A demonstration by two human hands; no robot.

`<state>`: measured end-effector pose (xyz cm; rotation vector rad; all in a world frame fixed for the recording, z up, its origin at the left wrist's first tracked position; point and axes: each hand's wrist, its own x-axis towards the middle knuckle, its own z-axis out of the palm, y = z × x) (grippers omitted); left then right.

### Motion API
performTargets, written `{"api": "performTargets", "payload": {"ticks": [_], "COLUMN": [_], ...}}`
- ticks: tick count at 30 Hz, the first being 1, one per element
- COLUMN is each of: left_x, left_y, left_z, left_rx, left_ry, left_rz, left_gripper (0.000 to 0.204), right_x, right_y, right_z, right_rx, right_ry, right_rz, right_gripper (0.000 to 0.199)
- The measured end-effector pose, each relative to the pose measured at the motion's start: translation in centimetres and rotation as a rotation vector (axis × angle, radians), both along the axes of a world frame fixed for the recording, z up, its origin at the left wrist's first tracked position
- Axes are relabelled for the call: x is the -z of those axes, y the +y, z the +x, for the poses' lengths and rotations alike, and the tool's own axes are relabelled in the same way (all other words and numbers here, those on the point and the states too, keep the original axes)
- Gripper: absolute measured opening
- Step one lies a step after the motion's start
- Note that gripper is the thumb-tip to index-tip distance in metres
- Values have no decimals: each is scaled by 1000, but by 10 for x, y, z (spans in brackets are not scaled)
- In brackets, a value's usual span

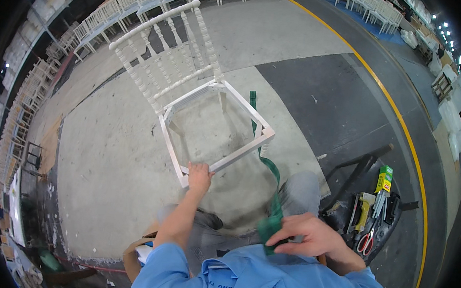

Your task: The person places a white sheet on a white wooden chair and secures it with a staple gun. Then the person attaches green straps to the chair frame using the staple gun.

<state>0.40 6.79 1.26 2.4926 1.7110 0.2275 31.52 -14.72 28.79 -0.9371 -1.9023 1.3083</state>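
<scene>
A white wooden chair [235, 156] with a turned-spindle back stands on the floor before me, slightly to the left. Its seat frame is an open square, with floor showing through and small braces at the corners. My left hand [200, 178] is closed over the near left corner of that frame. Close to my lap, my right hand [307, 236] is closed on a green strap [276, 205], which is bunched and somewhat blurred at the fingers. From there the strap runs forward past the chair's right side and lies partly on the floor.
At my right, a dark stool [390, 230] carries red-handled scissors [365, 243], a yellow-handled tool [363, 215] and a green-and-yellow box [384, 179]. Rows of white chairs [144, 1] line the far and left sides. A yellow floor line [377, 74] curves along the right.
</scene>
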Motion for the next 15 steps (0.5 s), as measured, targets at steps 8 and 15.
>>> {"api": "performTargets", "payload": {"ticks": [8, 15], "left_x": [-2, -85], "left_y": [-115, -157], "left_z": [10, 18], "left_rx": [2, -235], "left_ry": [-169, -1656], "left_rz": [-164, -1267], "left_gripper": [33, 46], "right_x": [56, 149], "right_y": [23, 36], "right_z": [-47, -61], "right_rx": [178, 142], "right_ry": [333, 401], "right_rz": [-351, -427], "right_gripper": [17, 15]}}
